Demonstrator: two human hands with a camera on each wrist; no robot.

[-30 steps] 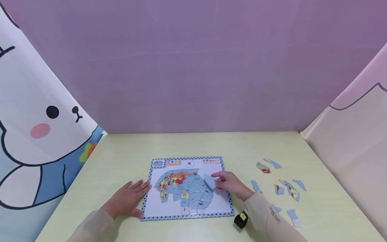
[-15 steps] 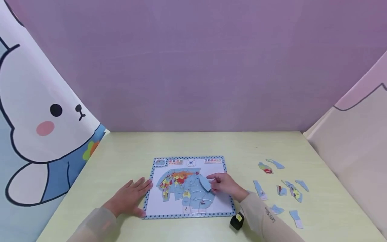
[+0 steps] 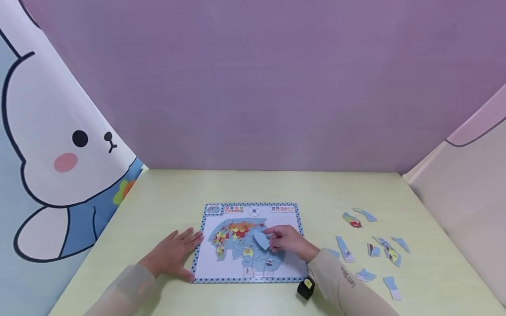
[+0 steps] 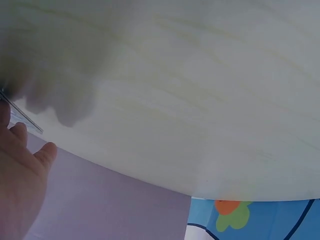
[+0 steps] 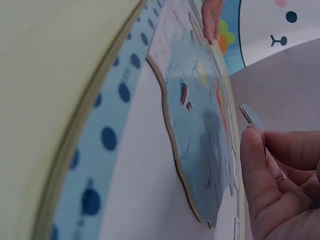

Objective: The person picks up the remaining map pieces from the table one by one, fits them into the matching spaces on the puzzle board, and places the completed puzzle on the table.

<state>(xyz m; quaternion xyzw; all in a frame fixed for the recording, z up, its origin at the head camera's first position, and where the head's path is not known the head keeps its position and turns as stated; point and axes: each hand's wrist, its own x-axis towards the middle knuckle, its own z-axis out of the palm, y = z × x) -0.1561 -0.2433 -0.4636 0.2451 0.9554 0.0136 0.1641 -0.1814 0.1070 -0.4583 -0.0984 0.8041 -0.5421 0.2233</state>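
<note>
While the right hand (image 3: pixel 291 242) pinches a curved blue piece (image 3: pixel 261 240) over the board (image 3: pixel 207 270), the left hand (image 3: pixel 171 254) lies spread at its left edge, as the head view shows; the left wrist view has part of that hand near the board's thin edge and a pale, streaked table (image 4: pixel 150 130); only the right wrist view reveals the joined pieces' (image 5: pixel 200 132) raised brown rim, the pinched piece clear of it
</note>
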